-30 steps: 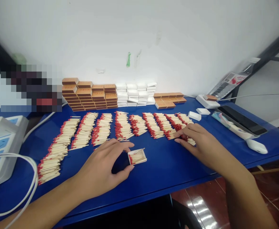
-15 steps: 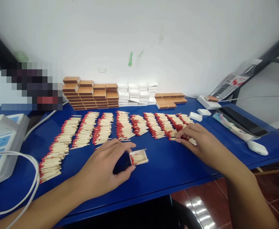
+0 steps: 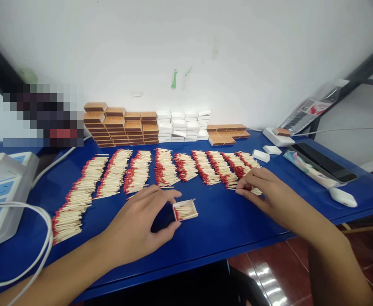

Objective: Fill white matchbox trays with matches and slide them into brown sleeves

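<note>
My left hand has its thumb and fingertip at the two corners of the left end of a small white matchbox tray, steadying it. Inside the tray lie wooden matches with red heads to the left. Off to the right, my right hand has thumb and fingers pinched together at the near end of the rightmost rows of matches. The fingers partly hide the matches there, so how many they hold cannot be seen.
Several rows of matches spread across the blue table. Behind stand stacked brown matchboxes, white trays and brown sleeves. A power strip with cables is left; a phone and a white-ended packet are right.
My right hand has shifted very slightly at the near end of the match rows, its fingers still pinched. My left hand and the tray stay in place.
</note>
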Action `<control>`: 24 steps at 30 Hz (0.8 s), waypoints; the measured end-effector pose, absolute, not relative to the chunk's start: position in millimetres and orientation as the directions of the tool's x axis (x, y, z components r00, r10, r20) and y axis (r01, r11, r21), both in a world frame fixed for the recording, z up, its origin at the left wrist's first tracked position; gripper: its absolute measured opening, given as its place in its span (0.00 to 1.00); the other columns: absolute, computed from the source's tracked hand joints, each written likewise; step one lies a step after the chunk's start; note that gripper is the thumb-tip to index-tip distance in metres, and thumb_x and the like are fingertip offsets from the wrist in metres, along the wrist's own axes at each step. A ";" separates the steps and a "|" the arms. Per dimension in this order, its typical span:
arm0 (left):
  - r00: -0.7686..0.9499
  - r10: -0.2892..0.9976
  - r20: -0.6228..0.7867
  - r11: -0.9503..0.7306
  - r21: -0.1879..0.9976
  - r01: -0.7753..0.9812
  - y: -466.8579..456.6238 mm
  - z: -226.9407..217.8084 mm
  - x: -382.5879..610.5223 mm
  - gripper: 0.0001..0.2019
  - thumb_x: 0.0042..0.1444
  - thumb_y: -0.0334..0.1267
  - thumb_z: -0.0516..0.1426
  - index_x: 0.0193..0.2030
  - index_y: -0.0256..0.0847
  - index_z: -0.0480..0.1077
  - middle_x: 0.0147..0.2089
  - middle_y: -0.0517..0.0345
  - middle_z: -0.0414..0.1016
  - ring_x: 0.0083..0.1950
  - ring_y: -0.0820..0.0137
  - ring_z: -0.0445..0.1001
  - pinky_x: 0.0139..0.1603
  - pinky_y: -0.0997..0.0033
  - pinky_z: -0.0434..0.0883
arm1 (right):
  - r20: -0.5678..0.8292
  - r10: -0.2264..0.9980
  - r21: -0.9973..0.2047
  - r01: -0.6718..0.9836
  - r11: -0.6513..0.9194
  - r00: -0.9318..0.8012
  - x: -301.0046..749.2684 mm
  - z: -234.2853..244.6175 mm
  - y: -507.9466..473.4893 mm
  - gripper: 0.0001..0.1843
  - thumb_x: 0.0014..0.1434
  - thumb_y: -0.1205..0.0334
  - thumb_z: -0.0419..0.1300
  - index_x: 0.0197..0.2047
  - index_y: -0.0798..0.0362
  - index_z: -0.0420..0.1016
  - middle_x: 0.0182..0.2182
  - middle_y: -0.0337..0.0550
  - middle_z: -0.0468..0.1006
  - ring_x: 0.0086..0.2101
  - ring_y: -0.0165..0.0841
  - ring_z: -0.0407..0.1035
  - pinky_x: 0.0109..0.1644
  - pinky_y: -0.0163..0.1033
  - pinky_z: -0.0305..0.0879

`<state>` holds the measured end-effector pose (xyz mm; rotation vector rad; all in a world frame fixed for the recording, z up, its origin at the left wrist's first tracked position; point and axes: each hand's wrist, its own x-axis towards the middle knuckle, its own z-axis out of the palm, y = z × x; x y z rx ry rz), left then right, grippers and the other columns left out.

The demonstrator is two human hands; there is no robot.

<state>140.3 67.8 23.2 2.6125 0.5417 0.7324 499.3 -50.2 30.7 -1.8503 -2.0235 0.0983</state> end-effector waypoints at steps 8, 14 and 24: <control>0.787 0.449 0.423 -0.861 0.440 0.255 68.4 23.6 142.1 0.22 0.67 0.37 0.64 0.65 0.47 0.67 0.51 0.57 0.81 0.54 0.62 0.80 0.57 0.59 0.77 | 0.263 0.964 -0.316 0.939 0.132 -0.047 500.0 28.3 -46.4 0.12 0.74 0.51 0.58 0.44 0.46 0.79 0.44 0.49 0.78 0.47 0.45 0.73 0.52 0.51 0.71; 0.785 0.454 0.421 -0.858 0.443 0.259 68.3 24.5 142.7 0.22 0.66 0.38 0.64 0.65 0.47 0.68 0.52 0.57 0.82 0.53 0.62 0.80 0.55 0.59 0.78 | 0.252 0.967 -0.332 0.935 0.122 -0.037 496.4 29.4 -45.6 0.15 0.75 0.50 0.56 0.41 0.48 0.77 0.41 0.50 0.78 0.43 0.44 0.73 0.48 0.50 0.72; 0.790 0.449 0.417 -0.859 0.445 0.254 67.7 24.5 141.8 0.21 0.67 0.37 0.64 0.65 0.47 0.67 0.52 0.55 0.82 0.54 0.60 0.80 0.55 0.57 0.78 | 0.240 0.968 -0.320 0.936 0.146 -0.069 494.6 29.6 -45.0 0.13 0.76 0.53 0.56 0.41 0.47 0.77 0.41 0.49 0.79 0.44 0.44 0.74 0.49 0.50 0.71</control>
